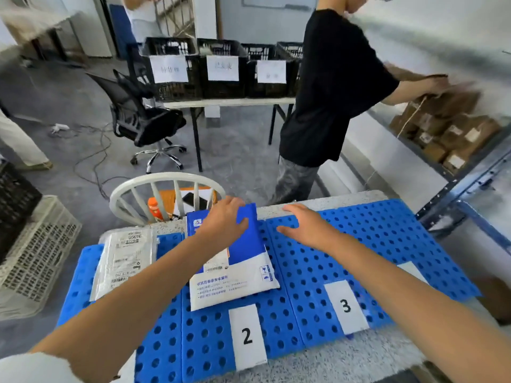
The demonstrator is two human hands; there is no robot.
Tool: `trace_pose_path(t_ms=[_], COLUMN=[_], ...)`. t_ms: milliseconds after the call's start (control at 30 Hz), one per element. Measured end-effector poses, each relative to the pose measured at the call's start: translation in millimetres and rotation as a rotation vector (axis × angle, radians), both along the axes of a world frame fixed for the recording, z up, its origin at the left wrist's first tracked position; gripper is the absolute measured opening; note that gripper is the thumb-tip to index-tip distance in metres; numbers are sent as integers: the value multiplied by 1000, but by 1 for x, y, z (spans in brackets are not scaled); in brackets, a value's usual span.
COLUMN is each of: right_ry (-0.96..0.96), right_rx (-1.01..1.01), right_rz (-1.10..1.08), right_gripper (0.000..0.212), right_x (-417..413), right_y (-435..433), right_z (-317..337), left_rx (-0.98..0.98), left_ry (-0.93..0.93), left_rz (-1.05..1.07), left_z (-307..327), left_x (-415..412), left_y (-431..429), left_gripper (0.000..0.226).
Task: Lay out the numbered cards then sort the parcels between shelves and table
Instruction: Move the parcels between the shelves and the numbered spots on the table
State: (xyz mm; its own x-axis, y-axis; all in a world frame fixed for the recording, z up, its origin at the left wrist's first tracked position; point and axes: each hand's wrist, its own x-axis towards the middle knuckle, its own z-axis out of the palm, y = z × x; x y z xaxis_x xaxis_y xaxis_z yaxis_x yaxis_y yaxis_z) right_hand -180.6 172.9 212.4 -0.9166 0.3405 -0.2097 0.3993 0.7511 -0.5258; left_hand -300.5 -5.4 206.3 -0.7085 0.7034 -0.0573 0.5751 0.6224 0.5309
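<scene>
On the desk [309,363], blue perforated panels [387,236] carry everything, and the blue-and-white parcel [235,275] near their middle serves as the landmark. Left of that parcel, a white plastic mailer [124,258] lies flat at the panels' left edge, apart from it. The left hand [225,221] rests on the parcel's far blue end, fingers spread over its top edge and thumb pressed on its face, grasping it loosely. Just in front of the parcel's near white end lies the card marked 2 [247,337]. To the right of the parcel, the right hand [305,223] is released, palm down, fingers extended above the bare panel, holding nothing. Further right and nearer, the card marked 3 [345,306] lies flat. Beyond the parcel's right side, a person in a black shirt [336,87] reaches toward brown boxes on metal shelves [453,134].
</scene>
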Motion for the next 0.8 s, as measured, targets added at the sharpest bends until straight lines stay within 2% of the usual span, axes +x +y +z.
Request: trace_pose_path(t_ms=[200, 333, 533, 800], right_ry=[73, 67, 1, -15], right_rx=[179, 246, 409, 555], right_rz=[-100, -206, -442, -762], right_gripper=[66, 66, 65, 63], right_x=[68, 152, 318, 534], right_y=[37, 57, 69, 27], right_z=[62, 103, 157, 207], left_rx=[-20, 14, 21, 266], left_ry=[140, 224, 285, 313], left_rz=[-215, -369, -659, -957], left_z=[52, 90, 141, 199], left_x=[47, 103, 248, 448], left_y=[45, 90, 157, 178], left_gripper=[60, 64, 71, 66])
